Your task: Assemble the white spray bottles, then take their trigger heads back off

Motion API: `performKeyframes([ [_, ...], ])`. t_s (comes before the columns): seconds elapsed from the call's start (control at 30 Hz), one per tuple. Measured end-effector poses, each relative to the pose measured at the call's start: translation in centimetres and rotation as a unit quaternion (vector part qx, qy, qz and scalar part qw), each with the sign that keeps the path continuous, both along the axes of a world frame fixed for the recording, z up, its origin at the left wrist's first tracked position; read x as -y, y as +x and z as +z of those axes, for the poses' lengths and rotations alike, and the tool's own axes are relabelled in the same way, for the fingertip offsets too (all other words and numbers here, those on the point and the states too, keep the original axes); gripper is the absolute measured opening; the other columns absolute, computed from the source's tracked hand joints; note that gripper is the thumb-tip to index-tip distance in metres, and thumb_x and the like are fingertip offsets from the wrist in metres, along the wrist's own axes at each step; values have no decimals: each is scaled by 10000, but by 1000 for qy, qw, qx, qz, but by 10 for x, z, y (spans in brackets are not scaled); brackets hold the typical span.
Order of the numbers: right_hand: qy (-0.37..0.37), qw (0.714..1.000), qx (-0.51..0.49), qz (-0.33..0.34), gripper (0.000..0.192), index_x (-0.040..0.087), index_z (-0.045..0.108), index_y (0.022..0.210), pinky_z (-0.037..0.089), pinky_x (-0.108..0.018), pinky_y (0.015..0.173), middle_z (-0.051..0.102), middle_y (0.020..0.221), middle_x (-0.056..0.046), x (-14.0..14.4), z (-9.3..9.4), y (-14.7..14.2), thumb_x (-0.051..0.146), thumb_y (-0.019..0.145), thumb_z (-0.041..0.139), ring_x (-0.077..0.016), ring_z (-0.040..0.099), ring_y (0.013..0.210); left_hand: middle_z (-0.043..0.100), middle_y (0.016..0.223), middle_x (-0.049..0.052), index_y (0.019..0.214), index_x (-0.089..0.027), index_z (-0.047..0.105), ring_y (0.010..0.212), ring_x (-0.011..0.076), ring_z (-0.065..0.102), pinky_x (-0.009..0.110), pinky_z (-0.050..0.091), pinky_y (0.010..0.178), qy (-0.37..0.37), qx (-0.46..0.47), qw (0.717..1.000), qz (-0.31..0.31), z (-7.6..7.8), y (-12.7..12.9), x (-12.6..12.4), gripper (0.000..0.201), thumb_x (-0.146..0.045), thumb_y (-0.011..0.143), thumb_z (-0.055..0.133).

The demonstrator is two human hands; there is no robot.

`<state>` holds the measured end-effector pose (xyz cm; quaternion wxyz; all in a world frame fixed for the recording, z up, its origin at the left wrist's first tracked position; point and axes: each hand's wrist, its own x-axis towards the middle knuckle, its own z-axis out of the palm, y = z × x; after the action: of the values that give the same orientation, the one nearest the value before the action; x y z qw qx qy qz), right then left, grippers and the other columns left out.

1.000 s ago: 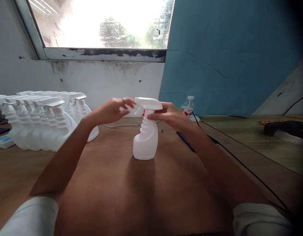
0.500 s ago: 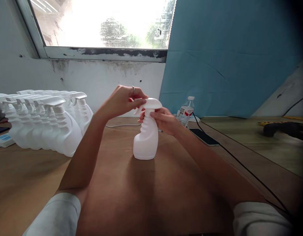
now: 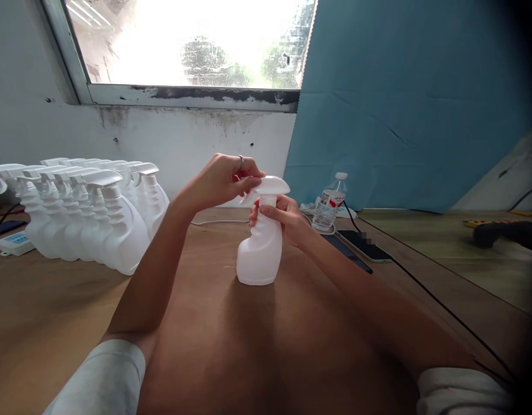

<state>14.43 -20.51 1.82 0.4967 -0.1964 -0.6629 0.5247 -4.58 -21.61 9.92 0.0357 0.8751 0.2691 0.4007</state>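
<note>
A white spray bottle (image 3: 259, 253) stands in front of me on the brown table (image 3: 196, 334), its spray head (image 3: 272, 185) on top. My left hand (image 3: 226, 180), with a ring on one finger, pinches the trigger side of that head between thumb and fingers. Wrapped round the bottle's neck from the right is my right hand (image 3: 287, 216), its thumb across the front. The fingers behind the neck are partly hidden.
Rows of white spray bottles (image 3: 127, 230) stand at the left, beside a small white box (image 3: 15, 244). At the right are a clear water bottle (image 3: 328, 207), phones (image 3: 364, 246), a black cable (image 3: 438, 305) and a dark tool (image 3: 503, 233).
My right hand has shifted its grip at the neck, the thumb now lower across it. The camera view has turned slightly left. My left hand stays on the spray head.
</note>
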Motion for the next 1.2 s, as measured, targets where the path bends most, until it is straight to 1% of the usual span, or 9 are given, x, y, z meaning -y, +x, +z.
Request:
performKeyframes([
  [0.07, 8, 1000, -14, -18, 303, 158, 603, 878, 521, -295, 597, 634, 749, -32, 0, -2, -1, 354, 719, 772, -153, 611, 641, 699, 759, 33, 887, -154, 701, 619, 99, 601, 256, 497, 643, -7, 2, 1000, -4, -1, 0, -2, 178, -264, 873, 562],
  [0.2, 6, 999, -29, 41, 355, 158, 601, 960, 524, -314, 615, 666, 881, -77, 1, -2, -2, 433, 762, 705, -169, 625, 682, 706, 808, 44, 873, -151, 690, 628, 99, 611, 251, 500, 633, -9, 2, 1000, -6, -2, 0, -4, 188, -282, 874, 556],
  [0.37, 3, 999, -35, -30, 385, 177, 567, 945, 511, -283, 564, 629, 731, -11, 6, -1, -6, 371, 690, 781, -142, 592, 604, 706, 831, 47, 894, -158, 692, 634, 100, 610, 248, 497, 624, -5, 2, 1000, -12, -3, 0, -3, 187, -279, 878, 550],
  [0.5, -1, 999, -43, -1, 369, 176, 575, 951, 519, -303, 586, 656, 835, -47, 8, -1, -8, 441, 737, 717, -156, 610, 649, 702, 832, 43, 892, -162, 686, 636, 99, 606, 256, 505, 644, -10, 5, 1000, -16, -3, 1, -3, 179, -280, 879, 551],
  [0.63, 10, 999, -48, -19, 315, 182, 577, 920, 511, -290, 573, 622, 746, -12, 9, -2, -9, 359, 725, 750, -142, 592, 608, 693, 799, 34, 865, -163, 680, 637, 97, 604, 267, 515, 677, -21, 1, 1000, -22, -1, 0, -1, 163, -273, 871, 560],
  [0.77, 7, 998, -55, 15, 309, 176, 590, 933, 528, -309, 600, 644, 877, -51, 9, -2, -9, 409, 761, 699, -158, 618, 658, 689, 797, 29, 842, -163, 673, 643, 99, 610, 272, 519, 683, -27, 1, 999, -17, -1, -2, 0, 167, -289, 861, 566],
  [0.9, 15, 998, -57, -6, 290, 176, 585, 902, 511, -283, 556, 609, 754, -15, 9, -2, -9, 356, 739, 742, -145, 603, 605, 691, 814, 32, 862, -163, 675, 628, 96, 604, 265, 513, 660, -28, -2, 999, -19, -1, -2, -1, 174, -297, 862, 565],
  [1.03, 2, 999, -49, 23, 340, 159, 609, 924, 532, -310, 578, 645, 869, -61, 8, -2, -9, 449, 766, 690, -162, 619, 646, 684, 797, 29, 862, -163, 677, 628, 98, 602, 269, 506, 662, -24, -8, 1000, -13, -1, -2, 0, 162, -282, 867, 567],
  [1.2, 1, 999, -38, -23, 329, 176, 593, 893, 515, -285, 555, 623, 740, -24, 8, -2, -9, 412, 723, 746, -149, 596, 605, 674, 766, 26, 875, -168, 679, 646, 109, 607, 274, 500, 670, -23, -16, 1000, -7, 0, -2, 2, 167, -283, 874, 559],
])
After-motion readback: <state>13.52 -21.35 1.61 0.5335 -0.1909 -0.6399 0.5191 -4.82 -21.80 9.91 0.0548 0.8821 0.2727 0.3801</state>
